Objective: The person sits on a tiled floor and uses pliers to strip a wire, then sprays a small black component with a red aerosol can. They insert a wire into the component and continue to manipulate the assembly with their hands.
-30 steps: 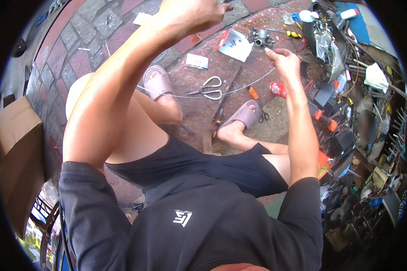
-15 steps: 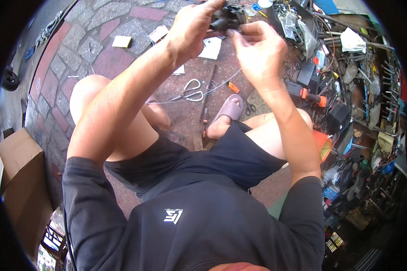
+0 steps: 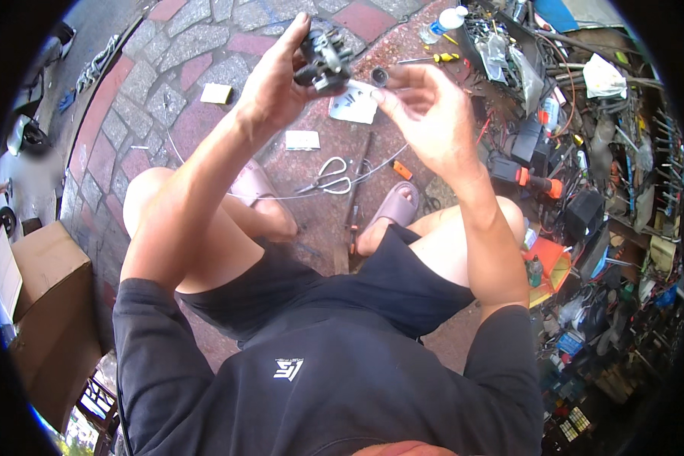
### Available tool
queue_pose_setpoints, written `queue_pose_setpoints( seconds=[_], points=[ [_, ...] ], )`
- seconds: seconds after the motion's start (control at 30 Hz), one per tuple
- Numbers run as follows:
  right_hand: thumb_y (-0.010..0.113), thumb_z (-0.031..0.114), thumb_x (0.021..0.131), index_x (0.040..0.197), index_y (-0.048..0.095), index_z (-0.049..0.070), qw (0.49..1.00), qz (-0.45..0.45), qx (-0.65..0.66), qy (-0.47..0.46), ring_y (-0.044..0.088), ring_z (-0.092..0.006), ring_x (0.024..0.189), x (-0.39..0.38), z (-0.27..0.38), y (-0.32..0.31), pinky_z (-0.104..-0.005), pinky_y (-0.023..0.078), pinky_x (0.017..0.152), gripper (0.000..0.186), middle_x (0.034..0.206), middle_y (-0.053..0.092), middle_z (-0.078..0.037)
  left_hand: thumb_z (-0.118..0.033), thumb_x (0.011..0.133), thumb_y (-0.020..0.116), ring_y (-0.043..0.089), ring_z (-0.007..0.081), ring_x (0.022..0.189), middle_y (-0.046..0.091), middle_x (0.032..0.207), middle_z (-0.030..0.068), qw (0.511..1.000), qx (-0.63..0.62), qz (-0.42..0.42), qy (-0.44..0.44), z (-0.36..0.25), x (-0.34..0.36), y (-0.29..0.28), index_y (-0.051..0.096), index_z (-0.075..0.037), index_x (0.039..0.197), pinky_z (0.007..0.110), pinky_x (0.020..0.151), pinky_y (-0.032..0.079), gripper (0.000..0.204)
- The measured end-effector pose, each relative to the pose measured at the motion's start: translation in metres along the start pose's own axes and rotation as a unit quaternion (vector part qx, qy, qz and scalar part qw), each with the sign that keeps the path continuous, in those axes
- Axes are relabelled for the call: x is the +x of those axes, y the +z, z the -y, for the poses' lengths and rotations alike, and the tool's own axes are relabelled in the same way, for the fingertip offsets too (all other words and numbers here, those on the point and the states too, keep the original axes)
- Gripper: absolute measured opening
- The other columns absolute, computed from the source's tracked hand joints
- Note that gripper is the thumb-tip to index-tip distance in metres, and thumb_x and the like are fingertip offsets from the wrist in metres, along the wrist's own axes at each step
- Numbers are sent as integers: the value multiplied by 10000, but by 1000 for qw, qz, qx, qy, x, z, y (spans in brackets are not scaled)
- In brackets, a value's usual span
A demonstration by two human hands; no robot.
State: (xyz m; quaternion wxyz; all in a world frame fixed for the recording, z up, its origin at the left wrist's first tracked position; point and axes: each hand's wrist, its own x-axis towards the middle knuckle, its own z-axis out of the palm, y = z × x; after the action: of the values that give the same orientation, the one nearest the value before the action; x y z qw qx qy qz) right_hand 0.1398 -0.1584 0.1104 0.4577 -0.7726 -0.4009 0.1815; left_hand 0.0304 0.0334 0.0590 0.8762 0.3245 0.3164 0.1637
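Up at the top centre, my left hand (image 3: 277, 85) grips a dark metal carburetor-like part (image 3: 325, 61), thumb raised along its side. Just to its right, my right hand (image 3: 425, 118) holds a small dark round cap (image 3: 380, 77) in its fingers, apart from the metal part. A thin pale cable (image 3: 289, 196) curves up to my right hand and across to the left. Beneath the hands lie a white paper packet (image 3: 353, 110), a flat white box (image 3: 302, 140), scissors (image 3: 331, 181) and an orange lighter-sized object (image 3: 403, 170).
A dark bar (image 3: 361, 182) lies between my sandalled feet (image 3: 391, 209). Dense heaped tools, hoses, bottles and a power drill (image 3: 532, 181) fill the right side. A cardboard box (image 3: 49, 296) stands at left on the paving, with wheels beyond. A yellow-handled screwdriver (image 3: 437, 58) lies at top.
The metal part, lying on the ground a second ago, is now raised in my left hand. The hands have drawn apart since half a second ago, the round cap in my right fingers.
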Motion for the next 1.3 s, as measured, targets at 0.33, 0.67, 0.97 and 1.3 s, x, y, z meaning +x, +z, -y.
queue_pose_setpoints(
  seconds=[0.33,0.67,0.97,1.3],
  points=[
    [924,372,805,1235,636,-71,974,55,202,91,772,-186,852,-14,-24,40,-321,608,785,681,973,785,-139,-595,1028,569,697,265,1109,727,1178,140,994,17,77,-77,30,-5,-7,673,0,1230,452,1052,546,637],
    [955,327,721,1180,647,-60,999,25,-9,39,737,-283,991,-14,-25,39,-376,587,864,675,1065,731,-203,-615,1068,451,687,255,1166,721,1243,126,992,35,83,-83,36,-17,1,615,-20,1361,443,1087,514,683],
    [951,256,678,1268,587,14,977,24,-193,-91,684,-358,1020,-23,-17,42,-432,577,849,735,1135,625,-166,-689,977,559,701,260,1151,716,1243,125,992,-22,54,-115,42,-18,-9,601,-4,1284,455,1052,548,752],
    [922,309,744,1319,576,4,982,97,-135,-91,698,-330,1032,-29,-25,39,-422,586,830,737,1200,631,-178,-523,1070,531,723,254,1074,736,1165,132,990,-60,24,-123,48,-28,-21,645,-40,1212,428,976,585,516]
  ],
)
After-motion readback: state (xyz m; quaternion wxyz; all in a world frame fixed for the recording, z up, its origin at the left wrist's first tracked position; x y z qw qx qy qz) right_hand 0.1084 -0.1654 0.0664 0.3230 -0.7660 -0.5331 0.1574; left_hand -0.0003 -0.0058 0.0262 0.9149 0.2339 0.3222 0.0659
